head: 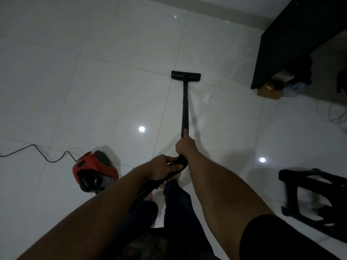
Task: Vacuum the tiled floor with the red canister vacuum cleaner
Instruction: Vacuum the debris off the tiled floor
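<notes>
The red canister vacuum (95, 167) sits on the white tiled floor (93, 91) at my lower left. Its black ribbed hose (142, 192) runs up to a curved black handle. My left hand (163, 167) grips that handle. My right hand (185, 145) grips the black wand (185, 109) just above it, thumb along the tube. The wand slopes forward to the flat black floor head (185, 76), which rests on the tiles ahead. White dust patches (207, 98) lie just right of the wand and further toward the dark furniture.
A black power cord (37, 152) snakes left from the canister. A dark cabinet (293, 40) stands at the upper right with a cardboard box (269, 91) and clutter below it. A black stool (315, 196) stands at the right. My legs are below the hands.
</notes>
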A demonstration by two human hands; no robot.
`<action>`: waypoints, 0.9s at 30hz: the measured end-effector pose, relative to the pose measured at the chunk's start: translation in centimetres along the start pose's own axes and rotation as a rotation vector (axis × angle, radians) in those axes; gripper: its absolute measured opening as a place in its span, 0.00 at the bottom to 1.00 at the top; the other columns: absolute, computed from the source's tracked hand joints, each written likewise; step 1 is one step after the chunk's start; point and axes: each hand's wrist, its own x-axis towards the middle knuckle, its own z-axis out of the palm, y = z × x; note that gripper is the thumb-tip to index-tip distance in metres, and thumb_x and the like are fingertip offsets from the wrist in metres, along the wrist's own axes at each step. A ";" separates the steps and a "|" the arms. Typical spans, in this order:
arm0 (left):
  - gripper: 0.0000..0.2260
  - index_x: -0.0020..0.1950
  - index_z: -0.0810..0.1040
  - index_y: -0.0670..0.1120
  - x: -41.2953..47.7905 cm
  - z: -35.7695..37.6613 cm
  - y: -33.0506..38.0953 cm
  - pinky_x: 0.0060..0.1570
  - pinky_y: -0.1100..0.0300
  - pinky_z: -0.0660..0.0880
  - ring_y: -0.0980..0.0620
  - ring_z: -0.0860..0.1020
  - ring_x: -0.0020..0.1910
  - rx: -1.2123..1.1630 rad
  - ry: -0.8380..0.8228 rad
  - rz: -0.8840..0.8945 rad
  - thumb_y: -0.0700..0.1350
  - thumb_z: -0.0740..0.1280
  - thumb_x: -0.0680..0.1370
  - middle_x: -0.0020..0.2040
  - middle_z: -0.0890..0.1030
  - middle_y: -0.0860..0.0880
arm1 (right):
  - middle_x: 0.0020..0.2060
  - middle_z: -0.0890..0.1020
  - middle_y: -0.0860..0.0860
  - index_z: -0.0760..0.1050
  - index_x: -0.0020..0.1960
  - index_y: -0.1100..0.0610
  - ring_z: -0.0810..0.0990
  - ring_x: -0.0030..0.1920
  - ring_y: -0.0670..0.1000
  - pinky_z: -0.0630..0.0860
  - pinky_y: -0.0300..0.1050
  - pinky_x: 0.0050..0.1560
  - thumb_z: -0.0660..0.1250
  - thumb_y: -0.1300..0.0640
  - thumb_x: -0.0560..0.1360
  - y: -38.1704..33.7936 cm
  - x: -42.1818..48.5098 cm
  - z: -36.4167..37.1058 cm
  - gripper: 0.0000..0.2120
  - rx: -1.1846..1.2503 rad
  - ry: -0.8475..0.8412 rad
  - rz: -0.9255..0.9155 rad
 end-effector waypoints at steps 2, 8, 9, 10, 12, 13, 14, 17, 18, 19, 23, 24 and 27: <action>0.23 0.75 0.71 0.49 0.9 -1.6 1.9 0.37 0.57 0.79 0.52 0.80 0.32 0.016 0.028 0.033 0.56 0.64 0.82 0.46 0.83 0.43 | 0.58 0.77 0.59 0.42 0.80 0.43 0.78 0.46 0.55 0.77 0.48 0.45 0.58 0.62 0.79 -1.7 1.3 -1.8 0.38 0.009 -0.005 0.017; 0.25 0.76 0.67 0.50 2.5 -7.2 6.3 0.25 0.61 0.76 0.53 0.77 0.21 -0.026 0.027 0.047 0.56 0.64 0.82 0.23 0.79 0.52 | 0.58 0.76 0.59 0.42 0.80 0.43 0.74 0.37 0.52 0.73 0.47 0.36 0.58 0.61 0.79 -7.5 4.5 -6.3 0.37 -0.019 0.011 0.052; 0.25 0.77 0.67 0.50 2.8 -8.3 6.8 0.25 0.60 0.76 0.52 0.77 0.21 -0.023 0.024 0.048 0.56 0.65 0.81 0.23 0.78 0.52 | 0.58 0.76 0.59 0.42 0.80 0.43 0.73 0.35 0.51 0.71 0.46 0.34 0.58 0.61 0.79 -8.6 5.0 -6.9 0.38 -0.031 0.011 0.059; 0.26 0.77 0.67 0.50 3.1 -9.5 7.3 0.26 0.60 0.76 0.52 0.77 0.21 -0.015 0.022 0.054 0.57 0.65 0.81 0.24 0.79 0.51 | 0.57 0.77 0.59 0.41 0.80 0.43 0.72 0.34 0.51 0.70 0.45 0.32 0.58 0.62 0.79 -9.7 5.4 -7.5 0.38 -0.037 0.009 0.061; 0.26 0.77 0.67 0.50 3.6 -12.0 8.4 0.26 0.60 0.76 0.52 0.78 0.22 0.020 0.022 0.060 0.58 0.65 0.81 0.28 0.79 0.48 | 0.58 0.76 0.60 0.41 0.80 0.44 0.72 0.35 0.52 0.70 0.46 0.32 0.58 0.62 0.78 -11.7 6.4 -8.5 0.39 -0.035 0.011 0.062; 0.26 0.77 0.67 0.50 3.9 -13.2 9.0 0.26 0.61 0.76 0.53 0.78 0.22 0.035 0.027 0.068 0.57 0.65 0.81 0.31 0.80 0.47 | 0.59 0.76 0.60 0.41 0.80 0.44 0.73 0.36 0.52 0.72 0.46 0.35 0.58 0.62 0.78 -12.8 6.9 -8.8 0.39 -0.026 0.014 0.063; 0.26 0.77 0.67 0.49 4.2 -14.4 9.5 0.26 0.62 0.75 0.55 0.78 0.22 0.048 0.037 0.079 0.57 0.65 0.81 0.33 0.80 0.46 | 0.59 0.76 0.60 0.41 0.80 0.45 0.73 0.38 0.53 0.73 0.47 0.38 0.58 0.62 0.78 -14.0 7.4 -9.2 0.39 -0.019 0.014 0.060; 0.24 0.76 0.68 0.49 4.4 -17.8 11.1 0.23 0.68 0.72 0.60 0.76 0.21 0.049 0.049 0.091 0.55 0.65 0.82 0.31 0.79 0.50 | 0.59 0.75 0.61 0.40 0.80 0.46 0.73 0.39 0.54 0.71 0.47 0.37 0.58 0.62 0.78 -17.0 8.8 -10.4 0.39 -0.002 -0.003 0.054; 0.24 0.76 0.68 0.48 4.5 -18.6 11.6 0.22 0.70 0.70 0.62 0.76 0.20 0.051 0.045 0.091 0.54 0.64 0.82 0.27 0.79 0.55 | 0.59 0.75 0.61 0.39 0.80 0.46 0.72 0.37 0.53 0.70 0.46 0.34 0.58 0.62 0.78 -17.8 9.1 -10.6 0.39 -0.002 -0.007 0.061; 0.23 0.76 0.69 0.48 4.5 -19.2 12.0 0.21 0.73 0.69 0.64 0.76 0.20 0.053 0.042 0.095 0.54 0.64 0.82 0.24 0.78 0.58 | 0.60 0.75 0.60 0.39 0.80 0.46 0.71 0.36 0.53 0.68 0.45 0.31 0.58 0.63 0.78 -18.3 9.4 -10.9 0.39 -0.005 -0.007 0.065; 0.22 0.71 0.74 0.43 6.0 -22.3 14.6 0.22 0.69 0.70 0.60 0.75 0.19 0.066 0.040 0.069 0.54 0.64 0.82 0.28 0.78 0.52 | 0.63 0.74 0.60 0.38 0.80 0.47 0.78 0.49 0.56 0.73 0.45 0.41 0.60 0.63 0.78 -20.9 11.8 -13.4 0.40 0.045 -0.031 0.053; 0.22 0.70 0.75 0.42 6.8 -23.2 15.4 0.23 0.66 0.72 0.56 0.76 0.20 0.052 0.043 0.058 0.55 0.65 0.82 0.30 0.78 0.48 | 0.64 0.74 0.60 0.38 0.80 0.47 0.78 0.53 0.57 0.74 0.46 0.43 0.61 0.63 0.79 -21.8 12.6 -14.2 0.41 0.044 -0.034 0.053; 0.23 0.72 0.73 0.44 9.1 -25.8 17.6 0.33 0.53 0.81 0.43 0.81 0.31 -0.003 0.040 0.032 0.56 0.65 0.81 0.41 0.82 0.39 | 0.64 0.74 0.60 0.39 0.80 0.47 0.78 0.52 0.56 0.72 0.45 0.40 0.59 0.63 0.79 -24.3 15.3 -16.6 0.40 0.068 -0.029 0.048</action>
